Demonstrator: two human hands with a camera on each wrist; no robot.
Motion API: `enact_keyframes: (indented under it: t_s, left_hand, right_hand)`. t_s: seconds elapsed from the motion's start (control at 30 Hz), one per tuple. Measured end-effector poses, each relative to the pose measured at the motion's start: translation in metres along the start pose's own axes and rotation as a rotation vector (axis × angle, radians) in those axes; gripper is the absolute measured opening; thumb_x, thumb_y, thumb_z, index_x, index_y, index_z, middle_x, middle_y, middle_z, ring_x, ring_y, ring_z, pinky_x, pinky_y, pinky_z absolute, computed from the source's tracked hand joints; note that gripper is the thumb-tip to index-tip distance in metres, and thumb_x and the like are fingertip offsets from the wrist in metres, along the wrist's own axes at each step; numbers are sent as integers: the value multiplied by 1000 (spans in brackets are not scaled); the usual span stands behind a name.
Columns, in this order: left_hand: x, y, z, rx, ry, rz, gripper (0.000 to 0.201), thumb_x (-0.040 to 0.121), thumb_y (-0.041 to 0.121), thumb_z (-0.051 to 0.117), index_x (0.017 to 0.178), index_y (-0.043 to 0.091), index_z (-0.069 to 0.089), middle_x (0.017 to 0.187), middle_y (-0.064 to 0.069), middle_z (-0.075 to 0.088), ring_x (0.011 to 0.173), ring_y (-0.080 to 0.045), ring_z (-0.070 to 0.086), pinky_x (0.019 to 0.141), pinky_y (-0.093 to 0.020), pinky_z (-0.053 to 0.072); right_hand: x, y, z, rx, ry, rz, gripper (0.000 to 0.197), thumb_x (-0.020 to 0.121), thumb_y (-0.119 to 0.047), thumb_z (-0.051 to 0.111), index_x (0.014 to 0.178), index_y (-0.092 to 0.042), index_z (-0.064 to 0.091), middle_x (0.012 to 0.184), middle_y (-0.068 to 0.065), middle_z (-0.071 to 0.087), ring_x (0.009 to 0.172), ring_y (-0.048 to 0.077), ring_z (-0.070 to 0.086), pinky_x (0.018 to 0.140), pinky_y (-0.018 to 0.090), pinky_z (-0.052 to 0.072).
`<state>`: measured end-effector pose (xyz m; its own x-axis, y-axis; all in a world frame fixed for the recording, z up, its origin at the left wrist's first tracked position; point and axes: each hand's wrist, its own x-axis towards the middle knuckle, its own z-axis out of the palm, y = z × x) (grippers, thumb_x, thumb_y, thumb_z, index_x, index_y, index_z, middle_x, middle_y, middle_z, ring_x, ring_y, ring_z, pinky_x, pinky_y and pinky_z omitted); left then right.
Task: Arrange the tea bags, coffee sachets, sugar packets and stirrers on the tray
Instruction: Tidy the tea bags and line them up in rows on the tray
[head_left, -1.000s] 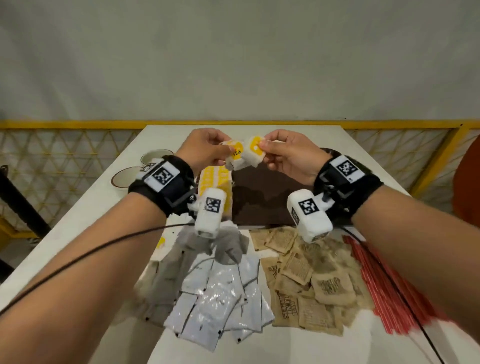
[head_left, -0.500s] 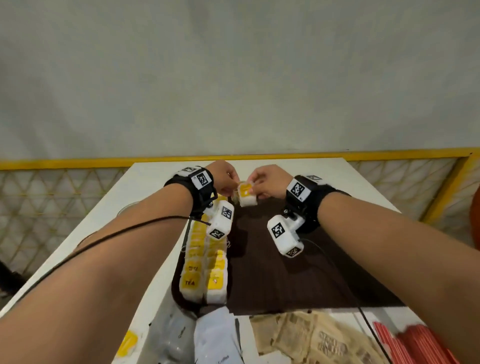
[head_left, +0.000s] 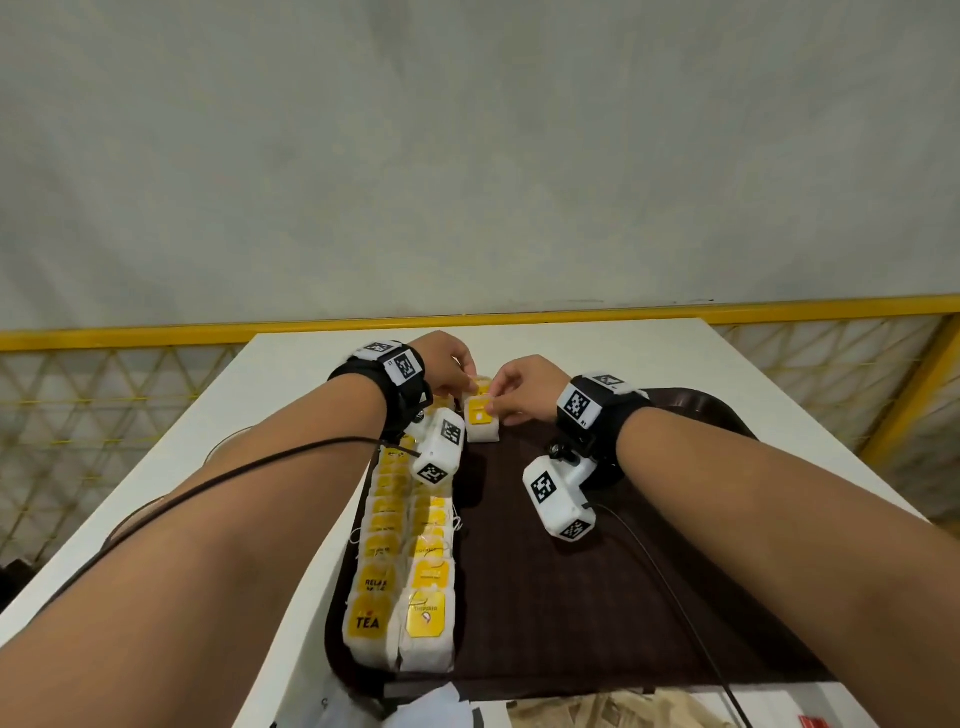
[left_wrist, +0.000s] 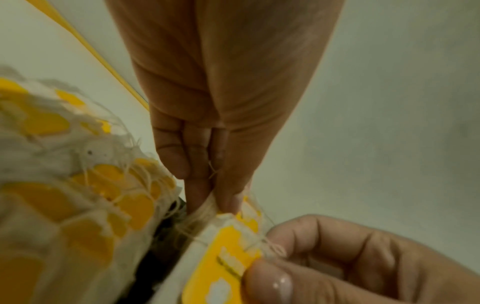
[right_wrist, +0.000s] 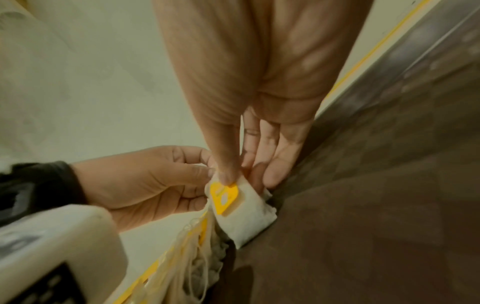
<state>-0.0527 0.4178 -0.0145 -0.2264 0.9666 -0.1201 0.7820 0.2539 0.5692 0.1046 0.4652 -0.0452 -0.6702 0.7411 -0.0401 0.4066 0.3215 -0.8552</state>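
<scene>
A dark brown tray (head_left: 597, 597) lies on the white table. Two rows of white tea bags with yellow tags (head_left: 402, 587) run along its left side. At the tray's far end my left hand (head_left: 465, 387) pinches the top of one tea bag (left_wrist: 207, 207) between thumb and fingers. Right beside it, my right hand (head_left: 496, 408) pinches a second tea bag (head_left: 480, 423) at its yellow tag (right_wrist: 223, 195), thumb on the tag. This bag stands on the tray at the head of a third row, right of the two rows. Both bags touch each other.
At the near edge, off the tray, lie white sachets (head_left: 441, 706), brown paper packets (head_left: 597, 712) and red stirrers (head_left: 815, 722). Wrist-camera cables trail over both forearms. A yellow railing (head_left: 156, 338) runs behind the table, with a mesh fence to both sides.
Both hands came down from mid-air, each with a tea bag, to the far end of the tray. My view has shifted forward, so the loose piles now sit at the bottom edge.
</scene>
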Motion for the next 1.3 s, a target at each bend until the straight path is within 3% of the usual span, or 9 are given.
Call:
enact_keyframes:
  t_s: [0.07,0.13,0.3,0.43,0.53,0.67,1.0,1.13,1.3]
  left_hand:
    - [0,0,0,-11,5,-2,14,81,13,73,74,15,61,70,-2,63,64,-13,58,75,-32,54]
    - [1,-2,-2,-32,12,-2,14,80,12,74,74,15,61,72,-1,63,66,-12,59,73,-29,54]
    - [3,-11,-11,-75,58,-55,14,78,11,75,88,15,67,87,-5,71,75,-11,66,73,-26,52]
    - [0,-12,-11,-27,41,-43,15,82,5,70,97,4,71,78,2,66,60,-1,61,47,-9,45]
    - [3,-12,-9,31,46,-36,19,85,6,66,102,5,72,88,0,69,68,-5,58,60,-17,46]
    - [8,-12,-5,135,15,-26,21,86,7,63,106,7,72,103,-9,70,68,-8,55,61,-17,43]
    - [6,-13,-16,107,-37,9,19,86,9,65,104,8,72,78,10,63,68,-3,53,63,-13,42]
    - [3,-10,-15,147,-66,32,23,86,7,65,108,8,71,92,-1,65,85,-12,56,80,-25,46]
    - [0,-9,-9,226,-23,50,24,84,4,66,106,10,71,94,-2,63,90,-13,55,81,-24,43]
  right_hand:
    - [0,3,0,25,52,35,18,83,-13,73,72,-11,59,77,11,64,73,20,64,70,29,58]
    - [2,6,0,24,143,68,23,84,-18,73,68,-11,57,74,11,64,77,23,64,78,37,58]
    - [4,7,8,-39,185,79,23,78,-10,76,63,-16,60,70,6,62,75,24,64,80,44,58]
    - [6,6,15,-56,172,75,24,76,-4,76,64,-18,60,68,4,61,70,24,61,79,47,58]
    - [7,5,18,-67,169,60,25,74,-1,73,63,-20,61,68,2,62,69,22,60,79,47,58]
    - [10,6,21,-69,188,51,28,75,0,72,62,-22,62,68,-1,62,72,21,60,80,43,57]
    - [13,9,18,53,223,109,29,78,5,70,62,-16,59,64,4,56,67,23,60,78,44,58]
    - [12,9,16,96,221,121,28,79,7,68,63,-14,59,63,6,56,58,20,57,78,45,58]
    - [12,8,19,116,224,122,28,78,9,67,63,-13,59,65,7,57,69,26,61,78,45,58]
